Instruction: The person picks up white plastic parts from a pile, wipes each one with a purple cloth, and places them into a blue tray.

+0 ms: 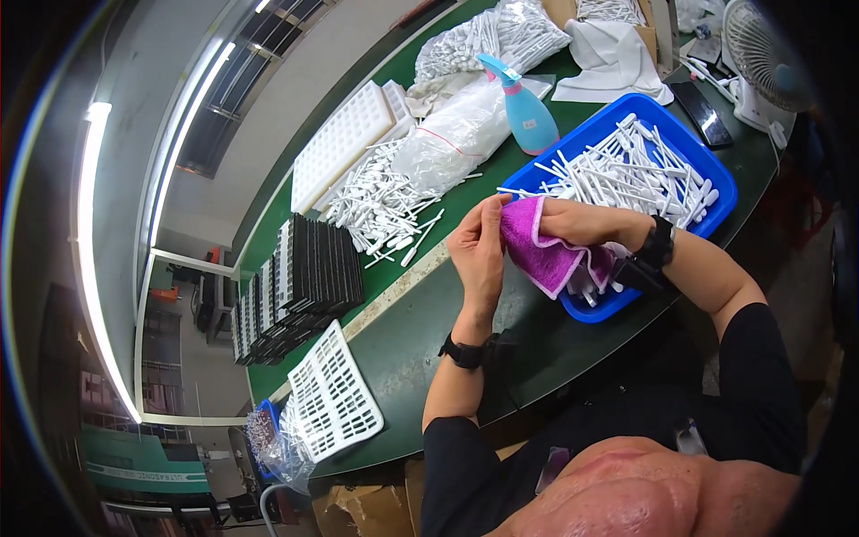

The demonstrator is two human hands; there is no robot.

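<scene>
A magenta cloth (548, 258) with a pale edge hangs from my right hand (577, 222), whose fingers are closed on it above the near side of the blue tray (727, 186). My left hand (480, 249) meets the cloth at its left edge, fingers pinched together. What lies between those fingers is hidden; a thin white stick end shows just beside the fingertips. In the tray lies a heap of white plastic sticks (617, 170) with thicker ends. Several more white pieces (586, 288) show under the cloth, in the tray's near corner.
A blue spray bottle (530, 118) stands behind the tray. To the left are loose white sticks (380, 201), a plastic bag (456, 143), stacked black trays (313, 268) and a white slotted tray (333, 394). A phone (701, 114) and a fan (765, 54) are far right.
</scene>
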